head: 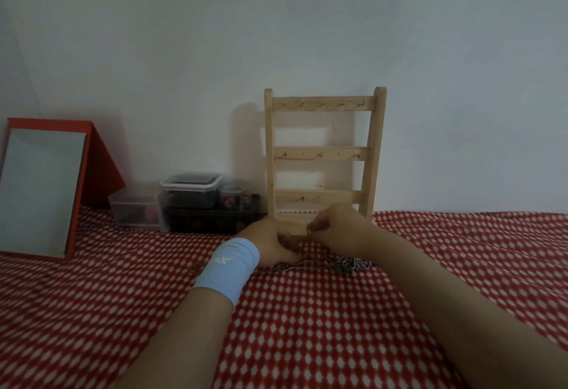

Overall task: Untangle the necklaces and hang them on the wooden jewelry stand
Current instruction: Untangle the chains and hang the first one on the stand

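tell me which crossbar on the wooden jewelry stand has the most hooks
The top crossbar of the light wooden jewelry stand: five small metal hooks in a row. The middle crossbar shows three hooks and the lower crossbar fewer still.

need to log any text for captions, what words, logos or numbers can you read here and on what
"X": roughly how the white mark on the light blue wristband at the left wrist reads; it is blurred, so this is uncertain.
Wooden stand: no text.
Plastic boxes: none readable.
Dark patterned box: a pattern shows, too dim and blurred to tell whether it holds any words.
Mirror: no text.
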A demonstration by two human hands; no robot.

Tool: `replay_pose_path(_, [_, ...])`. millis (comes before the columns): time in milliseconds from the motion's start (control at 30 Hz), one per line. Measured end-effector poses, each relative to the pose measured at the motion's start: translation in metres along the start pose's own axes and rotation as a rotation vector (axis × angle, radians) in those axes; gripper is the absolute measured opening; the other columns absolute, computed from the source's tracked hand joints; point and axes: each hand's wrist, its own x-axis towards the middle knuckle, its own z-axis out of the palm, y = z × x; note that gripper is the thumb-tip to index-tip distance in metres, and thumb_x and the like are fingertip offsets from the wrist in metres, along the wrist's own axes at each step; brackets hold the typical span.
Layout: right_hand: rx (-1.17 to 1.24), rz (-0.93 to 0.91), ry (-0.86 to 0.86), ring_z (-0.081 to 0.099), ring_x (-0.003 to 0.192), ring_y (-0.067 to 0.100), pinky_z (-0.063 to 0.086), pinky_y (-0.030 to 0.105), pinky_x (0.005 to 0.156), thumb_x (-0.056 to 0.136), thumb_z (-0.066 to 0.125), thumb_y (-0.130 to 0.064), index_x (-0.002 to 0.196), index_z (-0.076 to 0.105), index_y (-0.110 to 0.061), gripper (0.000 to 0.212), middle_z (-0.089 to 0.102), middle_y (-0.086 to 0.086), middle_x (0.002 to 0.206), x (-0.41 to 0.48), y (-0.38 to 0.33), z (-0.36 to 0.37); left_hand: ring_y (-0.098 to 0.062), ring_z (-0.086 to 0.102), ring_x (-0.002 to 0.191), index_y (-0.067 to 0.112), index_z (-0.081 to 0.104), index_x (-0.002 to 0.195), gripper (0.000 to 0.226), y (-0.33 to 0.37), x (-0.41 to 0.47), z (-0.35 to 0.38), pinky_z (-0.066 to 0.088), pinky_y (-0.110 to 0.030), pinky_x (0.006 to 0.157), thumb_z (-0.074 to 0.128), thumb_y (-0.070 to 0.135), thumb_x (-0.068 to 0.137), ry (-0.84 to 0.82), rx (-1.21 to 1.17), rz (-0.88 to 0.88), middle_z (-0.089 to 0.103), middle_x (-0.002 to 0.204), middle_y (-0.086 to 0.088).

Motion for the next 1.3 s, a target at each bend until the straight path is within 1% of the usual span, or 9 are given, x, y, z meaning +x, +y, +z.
replay_pose_path(200, [-0.201,0.083,-0.101,0.071,0.080,0.014,0.063,0.034,0.077,0.081,0.075,-0.056,0.085,0.080,-0.020,0.036,0.077,-0.001,0.083,-0.003,-0.002,0.006,-0.015,0.066,0.098,0.020,0.078,0.099,0.021,0.001,0.002,-0.002,0.054,-0.034,0.093,0.064,0.031,0.087,-0.006,0.229,-0.044,0.072,0.107,0.003])
replay_pose_path(333, [-0.208,0.016,-0.113,0.065,0.082,0.003,0.057,0.022,0.076,0.086,0.075,-0.048,0.096,0.081,-0.025,0.025,0.074,-0.011,0.089,-0.006,-0.004,0.006,-0.025,0.065,0.094,0.004,0.072,0.096,0.030,0.003,0.002,-0.004,0.053,-0.036,0.089,0.051,0.026,0.097,-0.032,0.172,-0.063,0.068,0.101,-0.012])
replay_pose_path(467, [0.076,0.002,-0.141,0.066,0.088,0.005,0.052,0.020,0.076,0.095,0.067,-0.035,0.098,0.077,-0.025,0.014,0.073,-0.009,0.094,-0.005,0.001,0.004,-0.021,0.062,0.092,0.004,0.069,0.099,0.019,0.006,-0.001,-0.018,0.048,-0.029,0.084,0.053,0.013,0.095,-0.008,-0.146,-0.038,0.069,0.098,-0.010])
replay_pose_path(633, [0.783,0.047,-0.088,0.063,0.070,0.019,0.052,0.032,0.068,0.099,0.058,-0.007,0.085,0.066,-0.008,0.016,0.070,0.006,0.077,-0.007,-0.003,-0.007,-0.014,0.046,0.053,0.005,0.056,0.101,0.013,0.006,-0.008,-0.027,0.054,-0.032,0.057,0.043,0.008,0.100,-0.030,-0.698,-0.120,0.052,0.066,-0.004])
replay_pose_path(833, [0.886,0.095,-0.126,0.029,0.045,0.010,0.024,0.023,0.041,0.098,0.057,-0.010,0.077,0.058,-0.016,0.022,0.048,-0.001,0.060,-0.009,-0.006,-0.012,-0.004,0.037,0.041,0.019,0.054,0.112,0.016,0.011,-0.017,-0.042,0.028,-0.019,0.039,0.043,0.017,0.101,0.045,-0.439,-0.103,0.047,0.072,0.002])
replay_pose_path(900, [0.879,0.079,-0.138,0.027,0.046,0.010,0.021,0.023,0.042,0.098,0.059,-0.012,0.073,0.060,-0.019,0.025,0.047,-0.003,0.059,-0.010,-0.007,-0.014,-0.001,0.044,0.048,0.023,0.060,0.111,0.014,0.013,-0.020,-0.045,0.037,-0.019,0.046,0.051,0.023,0.100,0.067,-0.372,0.009,0.051,0.078,0.006])
replay_pose_path(1000, [0.878,0.053,-0.158,0.029,0.047,0.011,0.021,0.024,0.044,0.099,0.060,-0.014,0.077,0.064,-0.016,0.022,0.052,0.000,0.063,-0.011,-0.006,-0.017,-0.003,0.058,0.086,0.026,0.071,0.099,0.013,0.012,-0.021,-0.050,0.049,-0.025,0.087,0.069,0.034,0.089,0.117,-0.175,0.131,0.062,0.092,0.016])
replay_pose_path(1167, [0.803,0.063,-0.185,0.052,0.054,0.017,0.042,0.027,0.047,0.099,0.061,-0.017,0.099,0.069,-0.003,0.016,0.068,0.009,0.089,-0.013,-0.008,-0.014,-0.002,0.055,0.094,0.029,0.074,0.090,0.006,0.017,-0.020,-0.056,0.046,-0.030,0.092,0.071,0.032,0.088,0.169,-0.118,0.157,0.059,0.096,0.018])
replay_pose_path(1300, [0.766,0.038,-0.206,0.052,0.059,0.014,0.044,0.027,0.053,0.101,0.060,-0.019,0.088,0.069,-0.007,0.020,0.061,0.001,0.068,-0.013,-0.009,-0.011,-0.004,0.052,0.105,0.027,0.077,0.089,0.009,0.017,-0.018,-0.060,0.039,-0.027,0.101,0.072,0.034,0.086,0.194,-0.023,0.150,0.053,0.111,0.014])
